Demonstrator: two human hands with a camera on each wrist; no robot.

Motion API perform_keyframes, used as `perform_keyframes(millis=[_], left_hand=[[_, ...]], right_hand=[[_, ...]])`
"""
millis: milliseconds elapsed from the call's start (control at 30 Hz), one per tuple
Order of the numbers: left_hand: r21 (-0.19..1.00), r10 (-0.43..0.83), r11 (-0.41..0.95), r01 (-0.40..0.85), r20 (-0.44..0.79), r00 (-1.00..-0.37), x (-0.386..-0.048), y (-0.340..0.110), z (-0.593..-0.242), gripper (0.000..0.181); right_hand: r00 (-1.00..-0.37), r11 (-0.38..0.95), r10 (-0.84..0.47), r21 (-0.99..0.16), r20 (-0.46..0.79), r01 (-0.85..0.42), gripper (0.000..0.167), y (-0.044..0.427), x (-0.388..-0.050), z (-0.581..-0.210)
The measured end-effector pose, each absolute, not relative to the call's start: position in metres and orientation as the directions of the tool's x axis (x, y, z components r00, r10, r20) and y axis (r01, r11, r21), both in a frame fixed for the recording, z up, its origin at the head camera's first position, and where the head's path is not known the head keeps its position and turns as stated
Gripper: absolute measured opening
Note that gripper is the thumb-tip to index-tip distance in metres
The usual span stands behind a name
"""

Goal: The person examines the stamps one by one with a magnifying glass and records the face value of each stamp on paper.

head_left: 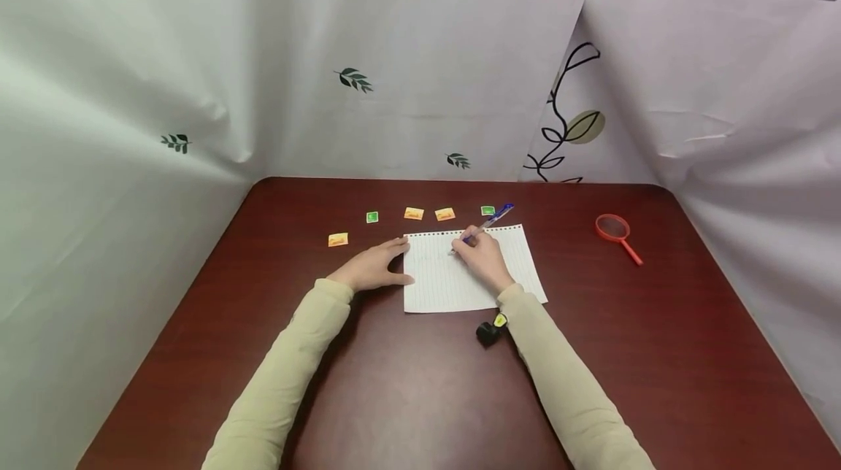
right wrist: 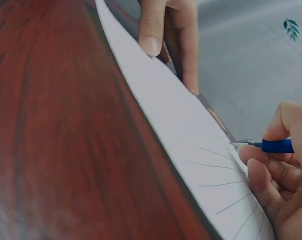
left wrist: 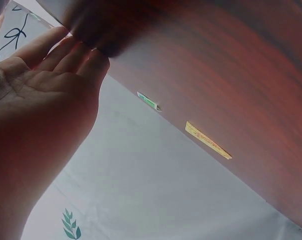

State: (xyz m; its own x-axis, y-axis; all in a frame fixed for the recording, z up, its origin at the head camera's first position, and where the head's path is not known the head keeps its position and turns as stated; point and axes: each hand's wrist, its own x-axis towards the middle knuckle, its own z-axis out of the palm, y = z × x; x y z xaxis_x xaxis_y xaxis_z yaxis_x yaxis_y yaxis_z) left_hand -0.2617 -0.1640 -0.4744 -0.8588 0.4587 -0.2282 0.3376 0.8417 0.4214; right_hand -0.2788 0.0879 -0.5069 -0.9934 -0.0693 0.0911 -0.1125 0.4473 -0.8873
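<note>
A sheet of lined paper (head_left: 434, 287) with punched holes along its far edge lies on the dark red table. My right hand (head_left: 482, 257) rests on the sheet and grips a blue pen (head_left: 497, 215), whose tip meets the paper left of the hand. In the right wrist view, the thumb and fingers pinch the pen's blue grip (right wrist: 277, 146). My left hand (head_left: 376, 266) lies at the paper's left edge, thumb and fingertips touching it, fingers fairly straight. The left wrist view shows that palm (left wrist: 45, 95) with nothing held in it.
Beyond the sheet lie orange cards (head_left: 413, 214) and small green cards (head_left: 372, 217); another orange card (head_left: 338, 239) is farther left. A red magnifying glass (head_left: 612, 228) lies at the right. Near the right sleeve is a small black object (head_left: 488, 334). White curtains (head_left: 420, 127) surround the table.
</note>
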Motion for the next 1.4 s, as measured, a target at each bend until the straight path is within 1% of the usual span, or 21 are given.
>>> perform_keyframes(millis=[167, 367, 467, 567, 733, 900, 1067, 1200, 1300, 1400], left_hand=[[0.432, 0.462, 0.837, 0.336, -0.230, -0.856, -0.259, -0.161, -0.476, 0.086], [0.441, 0.454, 0.838, 0.322, -0.233, -0.860, -0.254, -0.160, -0.482, 0.086], [0.445, 0.453, 0.838, 0.316, -0.245, -0.857, -0.251, -0.160, -0.484, 0.086], [0.447, 0.454, 0.835, 0.319, -0.234, -0.860, -0.252, -0.161, -0.484, 0.086], [0.433, 0.456, 0.838, 0.331, -0.224, -0.861, -0.257, -0.161, -0.480, 0.087], [0.416, 0.453, 0.847, 0.332, -0.234, -0.860, -0.260, -0.161, -0.474, 0.087], [0.425, 0.455, 0.841, 0.334, -0.221, -0.863, -0.262, -0.160, -0.473, 0.087], [0.416, 0.449, 0.847, 0.330, -0.229, -0.864, -0.261, -0.162, -0.475, 0.087], [0.416, 0.453, 0.844, 0.338, -0.217, -0.864, -0.261, -0.164, -0.476, 0.086], [0.416, 0.452, 0.845, 0.337, -0.216, -0.866, -0.262, -0.164, -0.476, 0.087]], right_hand=[[-0.994, 0.467, -0.061, -0.877, 0.096, -0.113, 0.011, 0.089, -0.274, -0.511], [-0.989, 0.473, -0.116, -0.871, 0.091, -0.136, 0.010, 0.088, -0.268, -0.516], [-0.989, 0.473, -0.132, -0.872, 0.072, -0.127, 0.009, 0.088, -0.265, -0.517], [-0.992, 0.450, -0.113, -0.887, 0.061, -0.106, 0.010, 0.088, -0.266, -0.517], [-0.996, 0.422, -0.078, -0.904, 0.040, -0.069, 0.013, 0.090, -0.271, -0.512], [-0.995, 0.440, -0.097, -0.896, 0.020, -0.061, 0.015, 0.095, -0.277, -0.506], [-0.993, 0.382, -0.121, -0.923, 0.000, -0.047, 0.012, 0.100, -0.280, -0.501], [-0.986, 0.349, -0.167, -0.936, -0.010, -0.050, 0.014, 0.102, -0.282, -0.501], [-0.985, 0.353, -0.171, -0.933, 0.004, -0.065, 0.017, 0.105, -0.281, -0.497], [-0.987, 0.386, -0.159, -0.920, 0.010, -0.071, 0.021, 0.111, -0.282, -0.491]])
